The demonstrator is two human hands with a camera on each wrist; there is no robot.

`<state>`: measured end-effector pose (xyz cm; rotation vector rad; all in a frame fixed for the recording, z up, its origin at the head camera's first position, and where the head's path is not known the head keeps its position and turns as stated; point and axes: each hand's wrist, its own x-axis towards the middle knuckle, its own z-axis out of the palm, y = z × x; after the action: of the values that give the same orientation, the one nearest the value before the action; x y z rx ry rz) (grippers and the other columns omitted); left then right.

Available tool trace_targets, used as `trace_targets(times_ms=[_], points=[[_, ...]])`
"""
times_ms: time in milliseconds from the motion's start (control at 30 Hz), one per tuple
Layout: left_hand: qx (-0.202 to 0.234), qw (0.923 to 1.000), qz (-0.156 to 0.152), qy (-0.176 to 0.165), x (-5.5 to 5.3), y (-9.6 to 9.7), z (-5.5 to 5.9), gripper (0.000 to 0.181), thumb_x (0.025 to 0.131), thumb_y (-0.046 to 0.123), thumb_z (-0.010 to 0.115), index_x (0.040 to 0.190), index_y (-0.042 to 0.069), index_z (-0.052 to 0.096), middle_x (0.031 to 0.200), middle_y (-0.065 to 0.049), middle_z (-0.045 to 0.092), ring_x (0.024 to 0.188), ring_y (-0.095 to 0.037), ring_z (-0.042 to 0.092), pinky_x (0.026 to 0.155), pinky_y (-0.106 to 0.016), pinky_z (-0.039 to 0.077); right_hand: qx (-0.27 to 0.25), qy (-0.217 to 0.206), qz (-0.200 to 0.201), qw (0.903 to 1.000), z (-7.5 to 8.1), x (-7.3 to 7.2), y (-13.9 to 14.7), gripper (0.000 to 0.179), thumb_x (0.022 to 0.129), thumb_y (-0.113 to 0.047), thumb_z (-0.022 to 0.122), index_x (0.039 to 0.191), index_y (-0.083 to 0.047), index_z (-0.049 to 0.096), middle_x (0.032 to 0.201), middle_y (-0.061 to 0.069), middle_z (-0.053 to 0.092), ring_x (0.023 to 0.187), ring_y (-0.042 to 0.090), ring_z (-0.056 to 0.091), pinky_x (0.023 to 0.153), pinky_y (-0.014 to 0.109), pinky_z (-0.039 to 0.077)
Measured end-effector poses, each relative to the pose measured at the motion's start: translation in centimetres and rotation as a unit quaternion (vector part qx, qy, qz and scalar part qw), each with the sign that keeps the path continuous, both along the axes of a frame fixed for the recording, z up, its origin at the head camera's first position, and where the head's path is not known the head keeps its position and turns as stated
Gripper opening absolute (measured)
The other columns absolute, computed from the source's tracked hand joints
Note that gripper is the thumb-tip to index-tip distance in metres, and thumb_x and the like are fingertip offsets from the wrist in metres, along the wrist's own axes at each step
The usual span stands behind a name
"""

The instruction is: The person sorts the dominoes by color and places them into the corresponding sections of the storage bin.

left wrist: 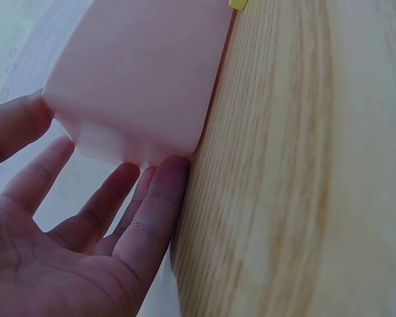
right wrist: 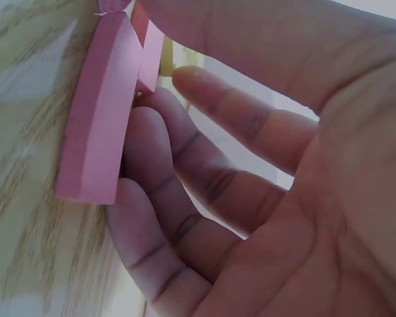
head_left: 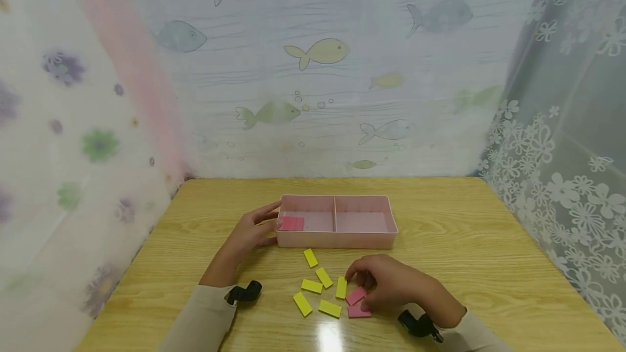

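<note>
A pink two-compartment box sits on the table, with pink blocks lined up in its left compartment. My left hand rests its spread fingertips on the box's left end; in the left wrist view the thumb is at the upper corner of the end wall. In front of the box, my right hand bends over two pink blocks. Its thumb is on the nearer pink block, with curled fingers along that block's side. The other pink block lies just beyond, beside the fingers.
Several yellow blocks lie scattered between the hands, one yellow block right by the right index finger. The box's right compartment shows its bare floor. A fish-patterned curtain hangs behind the wooden table.
</note>
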<state>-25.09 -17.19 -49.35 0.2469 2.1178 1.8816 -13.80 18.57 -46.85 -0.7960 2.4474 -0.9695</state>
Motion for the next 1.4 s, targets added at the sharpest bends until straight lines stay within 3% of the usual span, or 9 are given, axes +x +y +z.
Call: trace_targets(times_ms=[367, 667, 1167, 1400], points=[[-0.002, 1.0000, -0.004, 0.008, 0.0, -0.2, -0.1, 0.061, 0.100, 0.027, 0.071, 0.156, 0.030, 0.048, 0.157, -0.014, 0.047, 0.138, -0.037, 0.054, 0.096, -0.047, 0.060, -0.008, 0.031, -0.010, 0.9994, 0.0, -0.6, 0.4, 0.037, 0.076, -0.014, 0.091, 0.108, -0.012, 0.073, 0.089, -0.002, 0.067, 0.081, 0.009, 0.062, 0.072, 0.021, 0.054], [0.003, 0.9999, -0.011, 0.007, 0.0, -0.2, -0.1, 0.060, 0.102, 0.023, 0.068, 0.158, 0.027, 0.045, 0.158, -0.018, 0.045, 0.140, -0.039, 0.053, 0.096, -0.047, 0.060, -0.001, 0.032, -0.011, 0.9994, 0.0, -0.7, 0.6, 0.024, 0.080, -0.015, 0.089, 0.101, -0.013, 0.076, 0.084, -0.006, 0.069, 0.077, 0.006, 0.061, 0.069, 0.022, 0.053], [0.006, 0.9999, -0.015, 0.005, -0.1, -0.2, -0.1, 0.061, 0.103, 0.021, 0.067, 0.159, 0.026, 0.044, 0.159, -0.019, 0.043, 0.140, -0.040, 0.052, 0.096, -0.047, 0.059, 0.002, 0.031, -0.017, 0.9994, 0.1, -1.0, 1.1, 0.020, 0.083, -0.014, 0.087, 0.100, -0.012, 0.077, 0.081, -0.008, 0.068, 0.074, 0.002, 0.059, 0.068, 0.022, 0.053], [0.000, 0.9999, -0.011, 0.005, -0.1, -0.1, -0.1, 0.060, 0.103, 0.021, 0.067, 0.158, 0.027, 0.045, 0.158, -0.018, 0.044, 0.139, -0.038, 0.053, 0.096, -0.046, 0.060, 0.020, 0.055, -0.022, 0.9981, -0.2, -1.2, 1.1, 0.021, 0.083, -0.016, 0.087, 0.101, -0.015, 0.077, 0.085, -0.009, 0.069, 0.078, 0.005, 0.061, 0.069, 0.022, 0.053]])
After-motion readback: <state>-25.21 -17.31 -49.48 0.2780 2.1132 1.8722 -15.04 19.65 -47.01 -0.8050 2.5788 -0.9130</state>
